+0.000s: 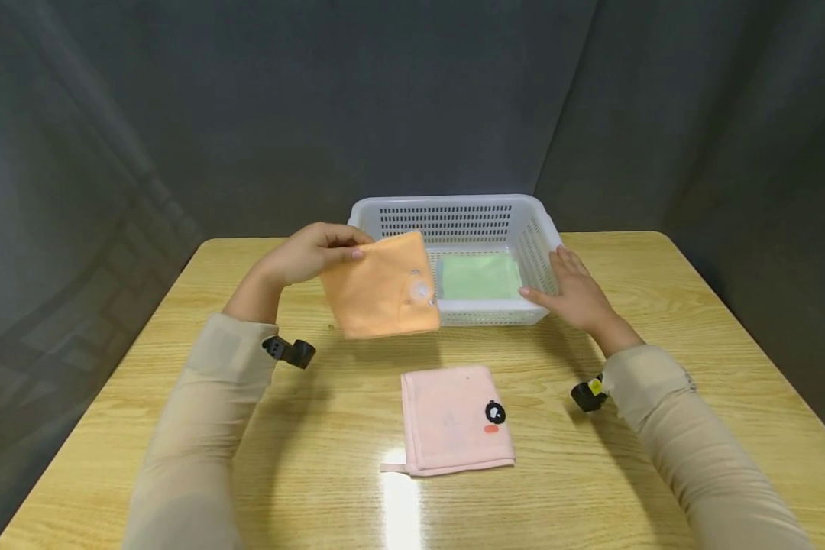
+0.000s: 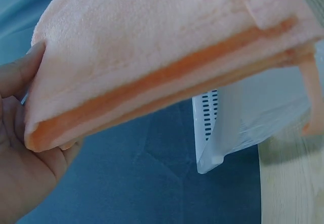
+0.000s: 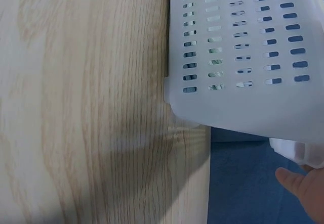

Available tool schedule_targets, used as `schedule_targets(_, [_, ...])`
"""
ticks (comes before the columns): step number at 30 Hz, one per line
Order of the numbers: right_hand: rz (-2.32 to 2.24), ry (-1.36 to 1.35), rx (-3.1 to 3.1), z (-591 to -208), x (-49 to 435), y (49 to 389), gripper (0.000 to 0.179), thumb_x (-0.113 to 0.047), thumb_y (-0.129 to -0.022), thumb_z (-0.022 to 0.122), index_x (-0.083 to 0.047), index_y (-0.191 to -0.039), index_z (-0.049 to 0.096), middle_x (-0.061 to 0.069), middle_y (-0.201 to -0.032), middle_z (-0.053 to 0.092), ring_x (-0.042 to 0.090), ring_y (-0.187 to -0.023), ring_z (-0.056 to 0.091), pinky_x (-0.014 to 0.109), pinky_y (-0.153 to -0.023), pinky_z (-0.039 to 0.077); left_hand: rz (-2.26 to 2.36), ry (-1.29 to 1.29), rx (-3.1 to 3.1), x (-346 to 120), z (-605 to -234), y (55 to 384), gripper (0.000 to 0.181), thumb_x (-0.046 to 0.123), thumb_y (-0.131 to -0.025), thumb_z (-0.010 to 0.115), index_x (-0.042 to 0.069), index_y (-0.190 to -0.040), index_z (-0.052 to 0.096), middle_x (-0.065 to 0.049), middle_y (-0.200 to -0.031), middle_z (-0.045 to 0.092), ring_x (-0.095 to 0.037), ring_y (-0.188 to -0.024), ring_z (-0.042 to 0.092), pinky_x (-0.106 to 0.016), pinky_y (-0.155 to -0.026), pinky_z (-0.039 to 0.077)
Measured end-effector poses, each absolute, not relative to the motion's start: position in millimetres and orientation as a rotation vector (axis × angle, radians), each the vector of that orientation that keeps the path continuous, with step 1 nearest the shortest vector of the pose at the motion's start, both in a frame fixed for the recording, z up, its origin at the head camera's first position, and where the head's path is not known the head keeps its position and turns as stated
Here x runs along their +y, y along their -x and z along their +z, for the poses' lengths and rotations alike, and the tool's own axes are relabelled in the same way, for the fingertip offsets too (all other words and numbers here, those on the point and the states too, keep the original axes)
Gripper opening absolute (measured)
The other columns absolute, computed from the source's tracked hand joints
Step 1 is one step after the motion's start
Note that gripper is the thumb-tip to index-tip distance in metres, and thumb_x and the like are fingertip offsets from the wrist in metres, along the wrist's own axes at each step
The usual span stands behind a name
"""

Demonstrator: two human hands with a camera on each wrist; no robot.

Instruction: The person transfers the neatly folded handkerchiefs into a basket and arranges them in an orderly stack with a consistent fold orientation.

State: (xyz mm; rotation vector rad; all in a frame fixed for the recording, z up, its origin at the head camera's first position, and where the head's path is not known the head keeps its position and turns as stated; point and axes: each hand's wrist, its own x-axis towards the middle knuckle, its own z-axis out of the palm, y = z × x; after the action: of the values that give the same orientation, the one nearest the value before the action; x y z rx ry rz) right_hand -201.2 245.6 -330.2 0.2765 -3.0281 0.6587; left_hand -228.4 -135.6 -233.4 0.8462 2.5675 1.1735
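My left hand (image 1: 316, 252) pinches a folded orange towel (image 1: 381, 290) by its upper left edge. The towel is held above the table, before the left front of a white plastic basket (image 1: 447, 201), and covers part of its rim. A small pale round patch shows near the towel's right edge. At the basket's right front corner, my right hand (image 1: 577, 294) holds the rim, thumb over it and fingers along the right side. Inside the basket lies a folded green towel (image 1: 480, 276). Closer to me, a folded pink towel (image 1: 447, 416) lies flat on the table.
The wooden table (image 1: 564, 473) has its far edge close behind the basket. A dark curtain (image 1: 316, 99) hangs behind and at both sides. Each wrist carries a small black camera (image 1: 292, 351).
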Motion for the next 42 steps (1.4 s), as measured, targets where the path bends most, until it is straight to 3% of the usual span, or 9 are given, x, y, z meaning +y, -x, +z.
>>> schedule_targets(10, [0.654, -0.280, -3.025, -328, 247, 198, 0.094, -0.056, -0.080, 0.044, 0.009, -0.134, 0.005, 0.022, -0.140, -0.002, 0.032, -0.127, -0.006, 0.050, -0.099, 0.002, 1.213, -0.786, 2.590, -132, -227, 240, 0.025, 0.022, -0.086, 0.052, 0.008, -0.105, 0.061, -0.007, -0.090, 0.057, -0.018, -0.076, 0.048, -0.032, -0.067, 0.040])
schedule_targets(42, [0.660, -0.279, -3.007, -330, 248, 198, 0.093, -0.055, -0.080, 0.045, 0.009, -0.134, 0.006, 0.021, -0.141, -0.002, 0.031, -0.128, -0.005, 0.049, -0.100, 0.003, 1.176, -0.766, 2.631, -119, -211, 254, 0.029, 0.025, -0.086, 0.050, 0.010, -0.109, 0.059, -0.006, -0.102, 0.054, -0.018, -0.084, 0.046, -0.032, -0.073, 0.039])
